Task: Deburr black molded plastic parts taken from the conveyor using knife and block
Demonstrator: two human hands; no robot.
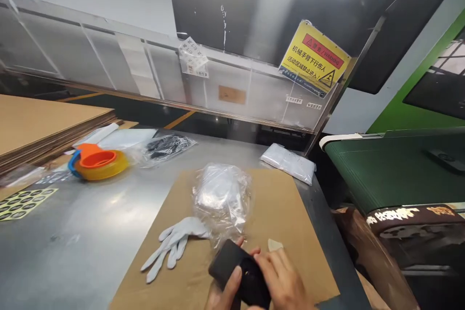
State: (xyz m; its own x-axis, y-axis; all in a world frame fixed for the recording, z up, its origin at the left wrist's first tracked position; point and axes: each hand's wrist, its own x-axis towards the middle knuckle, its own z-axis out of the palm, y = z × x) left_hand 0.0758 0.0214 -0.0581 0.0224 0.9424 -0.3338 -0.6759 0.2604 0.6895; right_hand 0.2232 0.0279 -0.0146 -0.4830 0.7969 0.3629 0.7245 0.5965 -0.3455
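My left hand (227,293) grips a black boxy device (240,271) from below, its thumb lying along the near side. The fingers of my right hand (281,281) are closed against the device's right side. A small pale piece (275,245) shows just beyond the right fingers; whether they touch it I cannot tell. Under both hands lies a flat cardboard sheet (305,232). Beyond the device rests a clear plastic bag (222,193) with white material inside. To its left a white glove (178,240) lies flat, fingers pointing toward the near left.
On the metal table (90,232) stand an orange-and-yellow tape dispenser (103,162), a bagged black item (167,147) and a sheet of round stickers (25,203). Stacked cardboard (47,126) fills the left edge. A white packet (288,162) sits back right, beside a green conveyor belt (392,169).
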